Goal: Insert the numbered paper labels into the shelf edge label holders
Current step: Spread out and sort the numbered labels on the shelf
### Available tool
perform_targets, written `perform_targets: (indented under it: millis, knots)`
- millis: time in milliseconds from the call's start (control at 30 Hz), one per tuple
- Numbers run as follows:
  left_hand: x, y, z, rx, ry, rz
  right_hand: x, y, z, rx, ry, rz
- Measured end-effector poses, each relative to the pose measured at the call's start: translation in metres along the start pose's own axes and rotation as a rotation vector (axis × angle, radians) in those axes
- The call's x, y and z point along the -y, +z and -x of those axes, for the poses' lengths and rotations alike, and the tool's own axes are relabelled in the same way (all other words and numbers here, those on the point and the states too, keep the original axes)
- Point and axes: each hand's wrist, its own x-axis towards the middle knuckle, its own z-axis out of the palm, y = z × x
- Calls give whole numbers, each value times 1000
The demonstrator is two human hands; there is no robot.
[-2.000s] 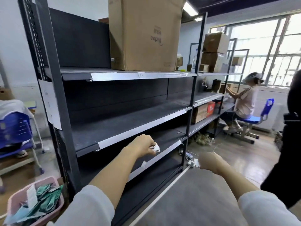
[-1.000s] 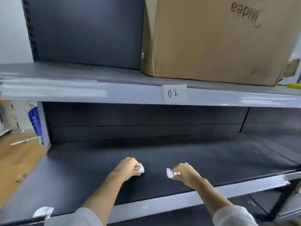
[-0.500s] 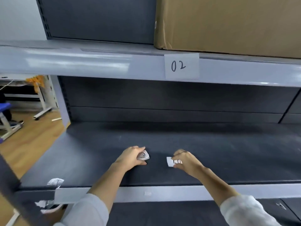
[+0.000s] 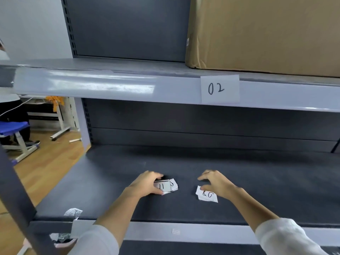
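Sorting labels on the dark shelf: left hand pinching the small stack topped "11", right hand loose-fingered, touching the slip just right of it; next, probably picking one for the near edge holder.

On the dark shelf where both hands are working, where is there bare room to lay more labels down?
The dark shelf is bare behind both hands to the back panel, right of the right hand, and left of the left hand. It is crowded at the middle front: the left hand's label stack and the right hand's label, with only a gap between.
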Motion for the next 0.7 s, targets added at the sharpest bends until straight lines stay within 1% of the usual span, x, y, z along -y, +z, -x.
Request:
perform_targets:
  millis: [167,333,500,600,700]
  knots:
    - [7,-1,-1,-42,-7,49,0,1,-8,-2,6,17]
    - [28,-14,0,-124,-97,9,11,2,-21,-2,-31,20]
    - [44,-4,6,-97,-178,-44,15,11,-25,36,-52,31]
    - [44,0,6,-108,-187,-52,9,10,-22,45,-48,36]
    - [42,-2,4,-106,-158,-25,0,0,-18,24,-32,33]
